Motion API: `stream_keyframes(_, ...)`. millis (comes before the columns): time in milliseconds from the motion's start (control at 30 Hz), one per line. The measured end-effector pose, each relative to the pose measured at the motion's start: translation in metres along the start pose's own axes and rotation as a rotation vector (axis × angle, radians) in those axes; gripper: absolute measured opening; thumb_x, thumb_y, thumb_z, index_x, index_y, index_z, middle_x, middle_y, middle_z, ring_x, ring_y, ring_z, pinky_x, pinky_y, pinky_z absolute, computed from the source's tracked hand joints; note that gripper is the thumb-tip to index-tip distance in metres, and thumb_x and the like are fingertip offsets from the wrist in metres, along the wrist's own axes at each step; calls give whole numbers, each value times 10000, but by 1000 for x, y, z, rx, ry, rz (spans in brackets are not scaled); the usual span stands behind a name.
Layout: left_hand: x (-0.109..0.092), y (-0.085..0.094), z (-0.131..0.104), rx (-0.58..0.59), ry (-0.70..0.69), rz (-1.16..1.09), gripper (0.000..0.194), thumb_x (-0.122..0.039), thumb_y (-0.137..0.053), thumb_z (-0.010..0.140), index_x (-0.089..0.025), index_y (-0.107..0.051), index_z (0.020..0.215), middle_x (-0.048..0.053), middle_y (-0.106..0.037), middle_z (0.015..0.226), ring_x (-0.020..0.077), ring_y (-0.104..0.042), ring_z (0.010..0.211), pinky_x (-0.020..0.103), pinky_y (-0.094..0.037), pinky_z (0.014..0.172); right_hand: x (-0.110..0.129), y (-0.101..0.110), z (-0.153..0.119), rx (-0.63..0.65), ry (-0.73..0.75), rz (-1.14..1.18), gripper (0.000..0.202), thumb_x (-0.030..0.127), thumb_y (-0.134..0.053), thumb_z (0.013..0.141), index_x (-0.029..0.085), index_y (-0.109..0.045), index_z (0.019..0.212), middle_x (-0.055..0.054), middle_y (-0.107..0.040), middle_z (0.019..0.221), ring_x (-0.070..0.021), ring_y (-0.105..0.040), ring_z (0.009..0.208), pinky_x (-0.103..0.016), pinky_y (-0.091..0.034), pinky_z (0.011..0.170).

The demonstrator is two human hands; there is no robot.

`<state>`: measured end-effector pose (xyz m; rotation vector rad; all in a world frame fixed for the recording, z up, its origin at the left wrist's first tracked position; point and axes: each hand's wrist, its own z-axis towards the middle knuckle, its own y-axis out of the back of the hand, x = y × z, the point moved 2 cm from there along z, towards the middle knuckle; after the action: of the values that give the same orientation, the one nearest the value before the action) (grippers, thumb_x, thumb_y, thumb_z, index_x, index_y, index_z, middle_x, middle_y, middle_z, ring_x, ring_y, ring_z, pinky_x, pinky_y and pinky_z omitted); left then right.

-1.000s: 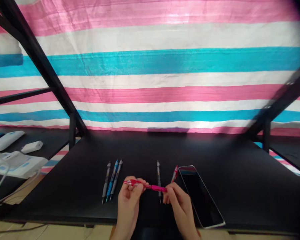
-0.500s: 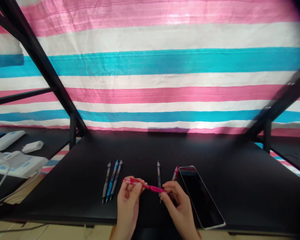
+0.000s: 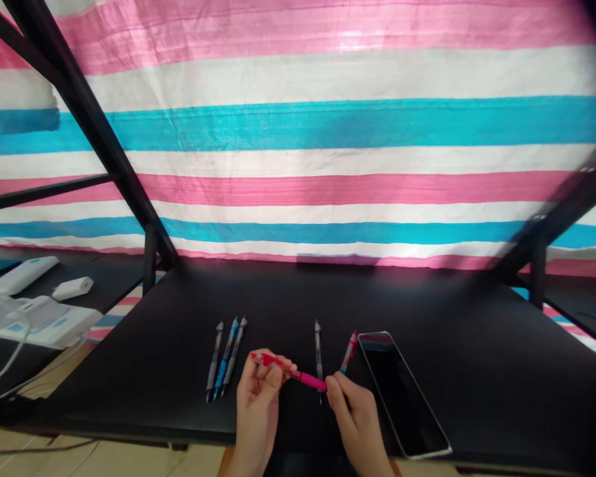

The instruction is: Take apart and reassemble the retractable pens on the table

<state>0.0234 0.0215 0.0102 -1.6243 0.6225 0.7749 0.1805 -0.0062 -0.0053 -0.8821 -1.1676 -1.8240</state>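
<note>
A pink pen (image 3: 310, 380) is held between my two hands above the near part of the table, tilted with its right end lower. My left hand (image 3: 259, 391) pinches its clip end between thumb and fingers. At the other end, the fingers of my right hand (image 3: 353, 404) close over the tip, which they hide. A grey pen (image 3: 318, 351) lies behind the pink one, partly covered by it. Just beyond my right hand is a red pen (image 3: 350, 350), its lower part hidden. To the left lie a grey pen (image 3: 214, 364), a blue pen (image 3: 226, 358) and another grey pen (image 3: 236, 351).
A smartphone (image 3: 404, 391) with a dark screen lies right of my right hand. A white power strip (image 3: 74, 324) with cables and a white adapter (image 3: 73, 288) sit at the far left. Black frame bars (image 3: 94, 142) rise on both sides before a striped sheet (image 3: 328, 189).
My right hand's fingers have closed further around the pink pen's tip end. More of the red pen shows now. The whole view has shifted slightly.
</note>
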Motion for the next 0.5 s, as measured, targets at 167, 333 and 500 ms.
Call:
stream_keyframes(167, -1, -1, 0, 15, -8, -25, 308, -283, -913, 678, -209, -691, 878, 23, -730, 801, 183, -696, 774, 311, -559, 801, 0, -1, 1, 26, -32, 23, 474, 414, -401, 1036, 215, -426, 606, 39, -428, 538, -113, -430, 479, -244, -291, 479)
stream_keyframes(333, -1, -2, -1, 67, -40, -48, 245, -282, -891, 711, -212, -691, 832, 11, -700, 780, 172, -673, 764, 302, -551, 791, -1, 1, 2, 67, -76, 84, 523, 515, -399, 1020, 216, -410, 591, 44, -388, 526, -113, -393, 475, -248, -271, 468)
stream_keyframes(500, -2, -5, -3, 98, -71, -32, 226, -309, -877, 733, -208, -683, 791, 15, -685, 756, 176, -659, 764, 311, -549, 794, -4, 1, 1, 81, -127, 136, 567, 592, -389, 1005, 214, -415, 582, 43, -379, 520, -114, -373, 473, -253, -256, 467)
